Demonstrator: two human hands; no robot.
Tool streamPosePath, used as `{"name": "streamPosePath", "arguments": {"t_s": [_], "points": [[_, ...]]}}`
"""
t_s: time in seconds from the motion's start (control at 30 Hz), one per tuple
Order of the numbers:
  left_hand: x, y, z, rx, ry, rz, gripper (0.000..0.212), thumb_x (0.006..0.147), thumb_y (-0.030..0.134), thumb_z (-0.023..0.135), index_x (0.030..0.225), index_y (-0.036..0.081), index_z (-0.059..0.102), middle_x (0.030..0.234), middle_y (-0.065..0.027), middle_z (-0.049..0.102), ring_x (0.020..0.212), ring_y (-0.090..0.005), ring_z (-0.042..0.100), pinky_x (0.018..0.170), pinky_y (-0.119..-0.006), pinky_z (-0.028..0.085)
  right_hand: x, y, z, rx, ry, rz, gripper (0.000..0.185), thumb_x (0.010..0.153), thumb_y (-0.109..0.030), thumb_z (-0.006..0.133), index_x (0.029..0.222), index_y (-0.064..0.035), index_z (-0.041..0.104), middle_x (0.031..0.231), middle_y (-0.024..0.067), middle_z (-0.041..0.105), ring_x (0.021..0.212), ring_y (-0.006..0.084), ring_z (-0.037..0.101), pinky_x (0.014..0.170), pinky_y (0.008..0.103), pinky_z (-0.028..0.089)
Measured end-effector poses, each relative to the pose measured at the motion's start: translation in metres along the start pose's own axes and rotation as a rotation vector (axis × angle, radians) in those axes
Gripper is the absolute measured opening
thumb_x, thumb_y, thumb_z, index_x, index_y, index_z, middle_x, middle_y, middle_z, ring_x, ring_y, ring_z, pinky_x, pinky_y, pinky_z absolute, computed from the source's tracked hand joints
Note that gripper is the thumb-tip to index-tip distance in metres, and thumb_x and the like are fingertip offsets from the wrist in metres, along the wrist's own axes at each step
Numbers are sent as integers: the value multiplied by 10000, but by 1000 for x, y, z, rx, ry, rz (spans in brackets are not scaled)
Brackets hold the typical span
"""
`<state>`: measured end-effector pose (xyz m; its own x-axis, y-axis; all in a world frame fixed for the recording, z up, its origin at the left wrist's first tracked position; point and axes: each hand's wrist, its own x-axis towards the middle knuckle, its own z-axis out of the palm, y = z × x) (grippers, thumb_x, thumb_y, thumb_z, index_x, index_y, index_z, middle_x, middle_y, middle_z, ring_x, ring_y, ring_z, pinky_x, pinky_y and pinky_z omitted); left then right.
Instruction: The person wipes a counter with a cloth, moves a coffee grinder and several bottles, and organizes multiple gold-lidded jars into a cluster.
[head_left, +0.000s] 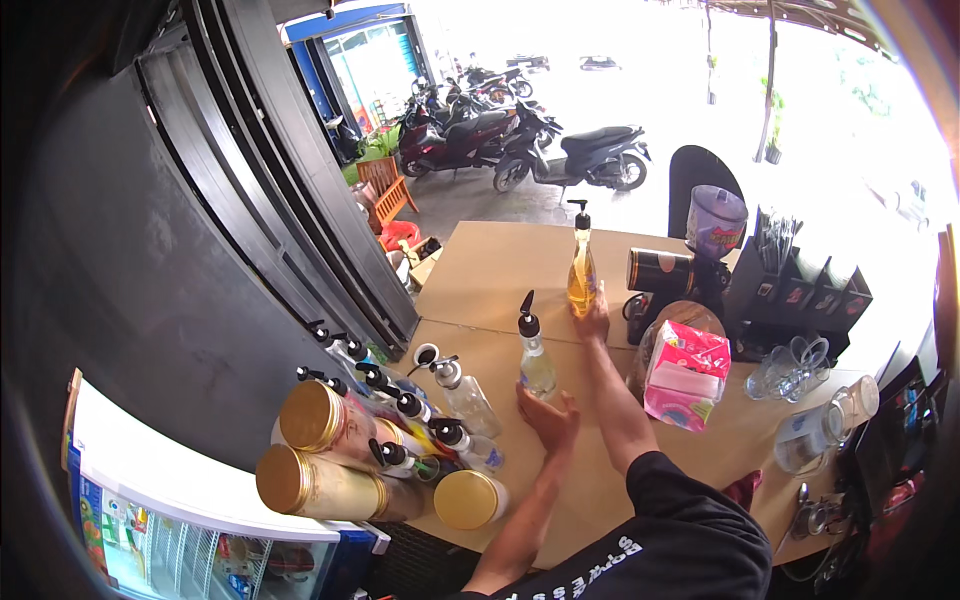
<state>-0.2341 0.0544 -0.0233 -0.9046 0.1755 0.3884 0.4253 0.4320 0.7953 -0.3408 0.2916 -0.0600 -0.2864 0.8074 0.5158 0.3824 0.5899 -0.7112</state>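
Note:
My right hand (592, 316) is closed around the lower part of a clear pump bottle of amber liquid (582, 274), upright on the wooden counter (480, 277). Nearer to me, my left hand (549, 417) is at the base of another pump bottle (536, 364) with pale liquid and a black pump; its fingers are partly hidden, so its grip is unclear. To the left of that hand stands a clear pump bottle with a whitish pump (471, 397), beside a group of several black-topped pump bottles (454, 442).
Gold-lidded jars (469, 499) stand at the counter's left edge. On the right are a pink tissue pack (686, 375), glass cups (787, 371), a black straw and lid organizer (799, 289) and a glass pitcher (810, 439). A glass-fronted display fridge (202, 551) is at lower left.

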Motion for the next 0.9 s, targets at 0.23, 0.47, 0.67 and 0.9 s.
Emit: {"name": "streamPosePath", "arguments": {"t_s": [0.23, 0.47, 0.67, 0.9], "points": [[3, -14, -4, 114, 3, 30, 939, 829, 313, 684, 1524, -87, 195, 1545, -287, 323, 1444, -426, 327, 1207, -563, 216, -71, -49, -56, 390, -399, 134, 664, 882, -289, 769, 1414, -16, 480, 1306, 237, 592, 1198, 408, 588, 1019, 451, 484], [9, -27, 9, 44, -75, -76, 837, 902, 282, 676, 1546, -6, 226, 1537, -239, 390, 1430, -391, 388, 1188, -624, 198, -128, -80, -129, 775, -714, -50, 773, 856, -339, 765, 1476, -20, 431, 1381, 193, 581, 1270, 318, 572, 1064, 462, 458], [2, -17, 1, 29, -131, 97, 838, 888, 172, 698, 1575, 48, 235, 1543, -179, 435, 1367, -316, 501, 1189, -657, 125, -123, -74, -121, 519, -546, -144, 910, 759, -367, 844, 1469, -2, 406, 1369, 227, 573, 1281, 375, 559, 1080, 469, 441], [7, -11, -5, 18, -276, 45, 877, 841, 192, 747, 1580, 84, 287, 1515, -126, 509, 1406, -264, 477, 1211, -614, 114, -113, -68, -96, 374, -295, -181, 817, 742, -268, 865, 1402, -8, 460, 1212, 224, 651, 1137, 338, 657, 953, 442, 528]]}}
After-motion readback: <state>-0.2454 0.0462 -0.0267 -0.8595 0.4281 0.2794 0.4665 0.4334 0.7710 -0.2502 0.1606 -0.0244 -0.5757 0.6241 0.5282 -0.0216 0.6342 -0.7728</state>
